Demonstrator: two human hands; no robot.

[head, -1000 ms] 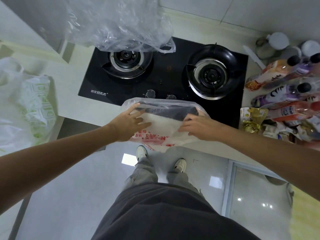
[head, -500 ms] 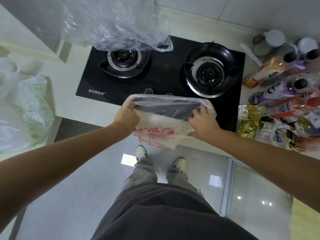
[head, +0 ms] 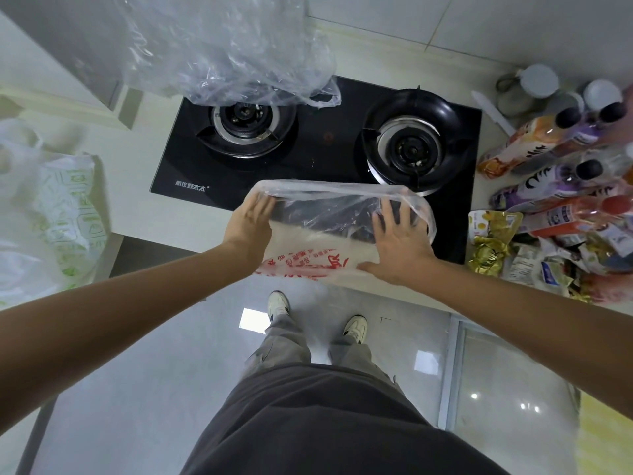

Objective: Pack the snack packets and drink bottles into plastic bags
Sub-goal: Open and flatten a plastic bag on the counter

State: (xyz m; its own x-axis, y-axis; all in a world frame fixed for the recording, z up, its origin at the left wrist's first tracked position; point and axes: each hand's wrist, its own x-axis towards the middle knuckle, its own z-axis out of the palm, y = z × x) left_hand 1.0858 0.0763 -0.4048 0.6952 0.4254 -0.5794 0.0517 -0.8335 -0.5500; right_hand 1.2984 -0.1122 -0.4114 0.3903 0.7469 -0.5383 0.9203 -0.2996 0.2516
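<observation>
A translucent plastic bag with red print [head: 318, 243] lies at the counter's front edge, over the front of the stove, its mouth stretched wide. My left hand [head: 250, 224] presses with straight fingers against the bag's left side. My right hand [head: 399, 241] has its fingers spread flat inside the bag's right side. The bag holds nothing I can see. Several drink bottles [head: 548, 186] with orange, purple and red labels lie at the right. In front of them sits a heap of snack packets [head: 496, 241], some gold.
A black two-burner gas stove [head: 325, 152] fills the middle of the counter. A crumpled clear bag [head: 226, 53] hangs over the left burner. A white bag with green print [head: 65, 214] sits at the left. Jars [head: 537, 82] stand at the back right.
Both hands went from resting on the flat bag to pushing outward at its sides. The bag's mouth has spread wider and lifted.
</observation>
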